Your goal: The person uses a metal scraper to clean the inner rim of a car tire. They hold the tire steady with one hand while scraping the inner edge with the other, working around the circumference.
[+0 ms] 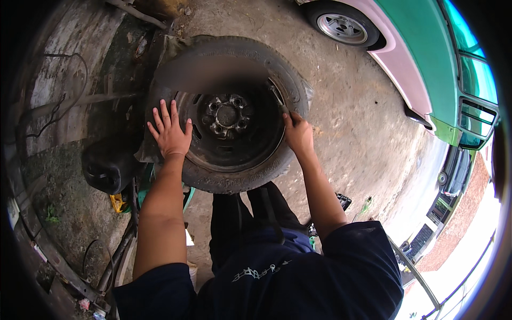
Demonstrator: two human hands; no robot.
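In front of me lies a black tyre (pixel 245 52) mounted on a dark steel wheel rim (pixel 234 152), its hub centre and bolt holes facing up. My left hand (pixel 173 133) rests open on the tyre's left sidewall, fingers spread. At the right side of the rim, my right hand (pixel 298 132) is closed around the near end of a slim metal tool (pixel 278 97). The tool's far end meets the rim's edge beside the sidewall; its exact kind cannot be made out. A blurred patch hides the upper part of the rim and some of the tyre.
A green and pink vehicle (pixel 410 58) with its wheel (pixel 341 28) stands on the concrete ground (pixel 352 128) to the right. Close on the left are a black rounded container (pixel 109 166), a worn wall (pixel 69 80) and pipes. A dark car (pixel 457 172) is farther right.
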